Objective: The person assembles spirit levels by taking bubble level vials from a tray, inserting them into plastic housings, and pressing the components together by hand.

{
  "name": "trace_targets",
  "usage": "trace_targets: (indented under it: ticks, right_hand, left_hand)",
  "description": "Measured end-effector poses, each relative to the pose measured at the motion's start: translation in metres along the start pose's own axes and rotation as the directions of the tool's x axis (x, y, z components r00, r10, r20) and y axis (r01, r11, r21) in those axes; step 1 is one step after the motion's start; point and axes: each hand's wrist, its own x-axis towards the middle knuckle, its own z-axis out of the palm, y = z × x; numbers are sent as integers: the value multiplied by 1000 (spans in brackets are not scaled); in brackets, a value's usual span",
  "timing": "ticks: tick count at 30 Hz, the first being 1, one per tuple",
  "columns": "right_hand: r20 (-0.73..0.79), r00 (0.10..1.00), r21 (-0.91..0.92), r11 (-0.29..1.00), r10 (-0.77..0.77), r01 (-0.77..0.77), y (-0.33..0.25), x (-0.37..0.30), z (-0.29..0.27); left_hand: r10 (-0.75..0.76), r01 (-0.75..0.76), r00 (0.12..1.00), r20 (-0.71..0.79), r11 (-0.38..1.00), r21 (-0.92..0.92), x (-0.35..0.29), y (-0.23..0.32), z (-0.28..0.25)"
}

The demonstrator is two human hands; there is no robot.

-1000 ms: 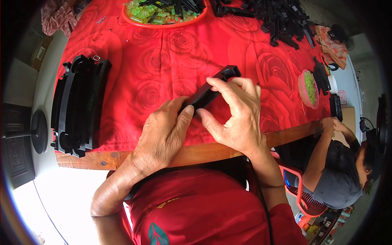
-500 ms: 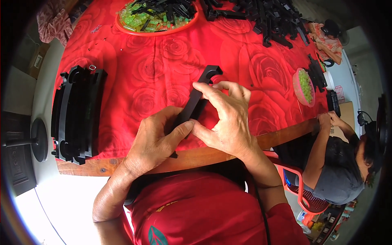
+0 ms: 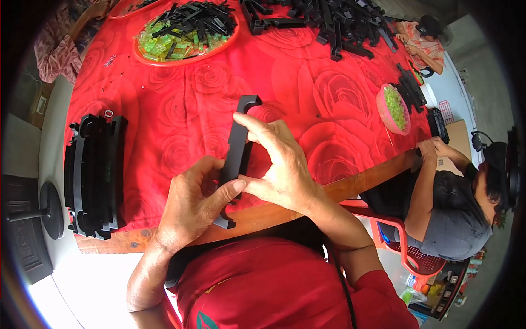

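Observation:
Between my two hands is a long black plastic piece (image 3: 237, 143) with a hooked far end, standing nearly upright in the picture. My left hand (image 3: 195, 200) closes round its lower part, the thumb pressed along it. My right hand (image 3: 282, 164) grips it higher up, index finger near the hooked end and thumb close to my left thumb. The piece's near end sticks out below my left hand, over the table's wooden edge. A row of similar black pieces (image 3: 96, 175) lies side by side on the left of the table.
A red floral cloth (image 3: 192, 118) covers the table. An orange-rimmed tray (image 3: 137, 53) holds clear yellow-green and black parts. Beyond lies a heap of black pieces (image 3: 331, 24). A pink bowl (image 3: 385, 118) of small green parts stands right, near a seated co-worker (image 3: 457, 211).
My hands and the black piece have shifted slightly left, and the piece has turned more upright. The whole view has shifted a little, showing more of the far left of the table.

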Motion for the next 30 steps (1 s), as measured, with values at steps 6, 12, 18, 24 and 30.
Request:
trace_targets:
  ticks: [6, 12, 18, 24, 30]
  right_hand:
    - [-23, 998, -18, 998, -57, 57, -11, -3, 10]
    - [-7, 999, -52, 998, -34, 33, -16, -6, 15]
    - [-74, 993, 45, 994, -92, 96, -10, -3, 21]
    - [-61, 992, -6, 994, -111, 111, -7, -4, 19]
    - [-117, 976, -49, 983, -183, 178, -7, -4, 13]
  left_hand:
    - [-116, 121, 992, 47, 983, -135, 12, -7, -4]
    - [-126, 125, 992, 15, 952, -278, 11, -14, 8]
    - [-149, 159, 987, 54, 920, -358, 12, -12, 11]
    - [-135, 104, 989, -60, 926, -363, 14, -10, 23]
    - [-109, 102, 994, 5, 914, -393, 12, -9, 20]
